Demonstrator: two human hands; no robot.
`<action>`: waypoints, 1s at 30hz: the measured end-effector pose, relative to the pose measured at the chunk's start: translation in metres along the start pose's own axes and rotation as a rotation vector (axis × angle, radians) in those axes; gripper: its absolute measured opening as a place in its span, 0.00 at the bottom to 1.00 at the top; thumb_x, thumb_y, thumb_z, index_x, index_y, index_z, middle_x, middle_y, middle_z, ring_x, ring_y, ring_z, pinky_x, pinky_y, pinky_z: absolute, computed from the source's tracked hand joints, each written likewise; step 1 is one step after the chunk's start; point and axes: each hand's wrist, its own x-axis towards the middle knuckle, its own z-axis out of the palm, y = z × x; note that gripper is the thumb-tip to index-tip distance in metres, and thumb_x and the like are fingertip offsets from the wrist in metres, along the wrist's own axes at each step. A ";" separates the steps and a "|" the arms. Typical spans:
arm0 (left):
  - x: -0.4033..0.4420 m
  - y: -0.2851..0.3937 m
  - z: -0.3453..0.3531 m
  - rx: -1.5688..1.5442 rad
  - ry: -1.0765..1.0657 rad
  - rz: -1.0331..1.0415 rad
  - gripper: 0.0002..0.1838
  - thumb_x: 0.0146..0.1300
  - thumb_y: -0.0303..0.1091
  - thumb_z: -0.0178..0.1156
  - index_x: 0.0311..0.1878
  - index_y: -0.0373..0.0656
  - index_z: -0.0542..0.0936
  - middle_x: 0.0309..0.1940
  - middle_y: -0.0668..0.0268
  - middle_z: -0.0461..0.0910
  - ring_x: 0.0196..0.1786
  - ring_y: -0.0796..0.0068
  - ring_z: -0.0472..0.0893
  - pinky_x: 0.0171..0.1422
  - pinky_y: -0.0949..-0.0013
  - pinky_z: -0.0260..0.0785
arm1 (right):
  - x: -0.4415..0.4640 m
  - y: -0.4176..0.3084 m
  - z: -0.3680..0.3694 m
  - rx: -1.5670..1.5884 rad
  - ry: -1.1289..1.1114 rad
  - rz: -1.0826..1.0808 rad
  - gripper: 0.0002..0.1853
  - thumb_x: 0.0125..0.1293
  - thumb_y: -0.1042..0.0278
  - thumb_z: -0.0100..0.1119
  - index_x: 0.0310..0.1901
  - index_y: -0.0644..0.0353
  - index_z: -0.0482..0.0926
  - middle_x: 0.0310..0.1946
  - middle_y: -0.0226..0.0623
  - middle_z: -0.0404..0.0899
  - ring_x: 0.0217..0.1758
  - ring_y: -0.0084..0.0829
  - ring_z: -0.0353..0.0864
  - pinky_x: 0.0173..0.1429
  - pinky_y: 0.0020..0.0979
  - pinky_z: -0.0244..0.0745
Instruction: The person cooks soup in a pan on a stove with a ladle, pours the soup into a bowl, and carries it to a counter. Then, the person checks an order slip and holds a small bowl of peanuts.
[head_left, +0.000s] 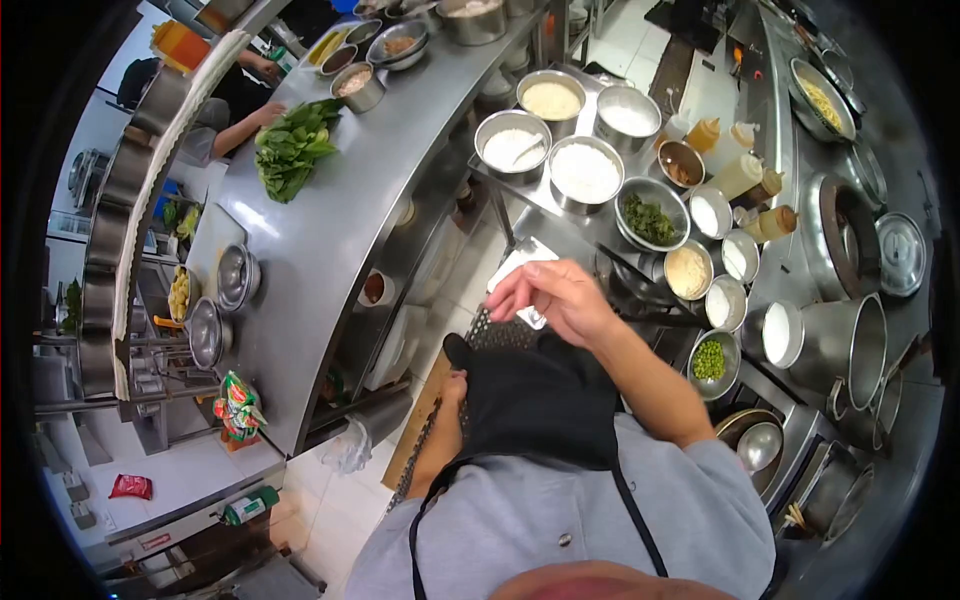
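My right hand (568, 303) is raised in front of the black apron (540, 405), with its fingers loosely bent and apart. Nothing shows in its grasp. Behind it lies a flat white patch that I cannot identify. My left hand (453, 388) hangs low beside the apron, fingers curled in; whatever it may hold is hidden. To the right of my raised hand stand a bowl of chopped greens (648, 214), a bowl of yellowish powder (688, 272) and a bowl of green peas (710, 360). Beyond it are pots of white powder (586, 174).
A steel counter (330, 240) on the left bears leafy greens (292, 150) and metal bowls (236, 277). Another person's hand (268, 113) rests near the greens. Squeeze bottles (770, 224), a large pot (838, 350) and a wok ring (846, 235) stand right.
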 end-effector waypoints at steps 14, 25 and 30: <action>0.005 0.014 -0.012 -0.042 -0.389 -0.188 0.28 0.67 0.55 0.54 0.53 0.36 0.78 0.49 0.56 0.81 0.49 0.60 0.80 0.45 0.60 0.74 | -0.236 0.186 -0.250 -1.356 0.424 1.216 0.24 0.66 0.49 0.53 0.46 0.65 0.82 0.50 0.56 0.78 0.56 0.52 0.76 0.60 0.44 0.70; 0.067 0.036 -0.071 -0.263 -0.281 -0.132 0.21 0.66 0.49 0.55 0.53 0.42 0.77 0.31 0.65 0.76 0.29 0.69 0.76 0.35 0.61 0.73 | -0.224 0.184 -0.191 -1.330 0.819 0.867 0.12 0.63 0.65 0.54 0.43 0.60 0.84 0.40 0.54 0.81 0.48 0.54 0.80 0.53 0.47 0.73; 0.162 -0.001 -0.113 -0.811 -0.316 -0.261 0.39 0.67 0.55 0.53 0.74 0.46 0.54 0.63 0.46 0.68 0.58 0.52 0.76 0.60 0.55 0.70 | -0.248 0.194 -0.168 -1.397 0.913 0.845 0.14 0.61 0.68 0.52 0.47 0.59 0.82 0.40 0.58 0.80 0.49 0.56 0.78 0.54 0.48 0.72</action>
